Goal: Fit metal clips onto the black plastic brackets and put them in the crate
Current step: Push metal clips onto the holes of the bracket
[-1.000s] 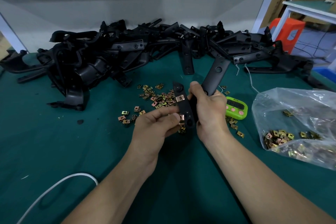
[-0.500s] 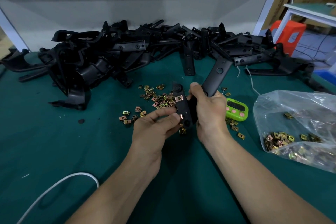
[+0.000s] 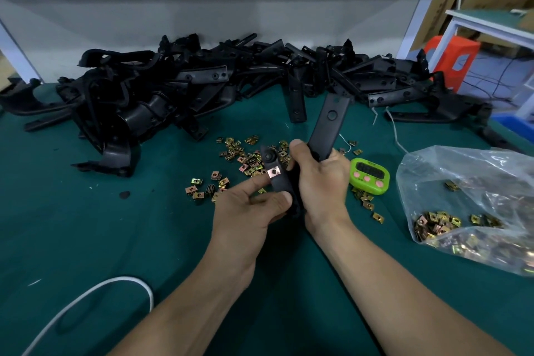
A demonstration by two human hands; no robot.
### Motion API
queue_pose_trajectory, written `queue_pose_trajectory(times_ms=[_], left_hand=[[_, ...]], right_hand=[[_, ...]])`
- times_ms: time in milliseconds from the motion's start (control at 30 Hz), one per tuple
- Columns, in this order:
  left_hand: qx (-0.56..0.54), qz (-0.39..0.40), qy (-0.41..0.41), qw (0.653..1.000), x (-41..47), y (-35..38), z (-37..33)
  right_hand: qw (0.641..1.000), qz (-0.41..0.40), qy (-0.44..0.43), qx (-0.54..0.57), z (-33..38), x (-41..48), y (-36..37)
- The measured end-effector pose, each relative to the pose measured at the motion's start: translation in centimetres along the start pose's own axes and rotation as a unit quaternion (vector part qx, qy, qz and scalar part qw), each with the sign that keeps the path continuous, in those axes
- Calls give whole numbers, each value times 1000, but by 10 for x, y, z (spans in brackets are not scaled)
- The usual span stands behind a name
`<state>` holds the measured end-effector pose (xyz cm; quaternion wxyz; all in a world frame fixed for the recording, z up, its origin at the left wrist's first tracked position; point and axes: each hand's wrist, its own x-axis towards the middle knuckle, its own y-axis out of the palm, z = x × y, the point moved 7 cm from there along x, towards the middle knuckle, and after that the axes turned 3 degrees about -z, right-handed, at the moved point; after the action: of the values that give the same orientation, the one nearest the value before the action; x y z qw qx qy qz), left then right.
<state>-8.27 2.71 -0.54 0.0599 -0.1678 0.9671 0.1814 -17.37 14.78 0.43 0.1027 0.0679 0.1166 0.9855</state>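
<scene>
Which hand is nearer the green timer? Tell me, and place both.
Right. The right hand grips the bracket close beside the timer. The left hand pinches the same bracket from its other side, farther from the timer.

Our forearms (image 3: 202,283) reach in from the lower edge and converge at centre. Our right hand (image 3: 320,182) wraps its fingers round the bracket (image 3: 329,124), thumb raised on top. Our left hand (image 3: 245,211) pinches the bracket's near arm between thumb and forefinger.
</scene>
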Motion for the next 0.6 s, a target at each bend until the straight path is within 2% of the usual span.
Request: queue_pose_trajectory(times_ms=[67, 167, 267, 600], left_hand=[[-8, 35, -2, 999, 2, 3, -3], [-28, 100, -16, 994, 5, 8, -5], [-32, 118, -13, 992, 6, 8, -4], [9, 113, 39, 993, 4, 12, -6]], right_hand=[[999, -5, 31, 16, 0, 2, -1], [991, 2, 121, 64, -7, 2, -1], [980, 16, 173, 93, -14, -5, 2], [986, -1, 137, 96, -11, -4, -1]])
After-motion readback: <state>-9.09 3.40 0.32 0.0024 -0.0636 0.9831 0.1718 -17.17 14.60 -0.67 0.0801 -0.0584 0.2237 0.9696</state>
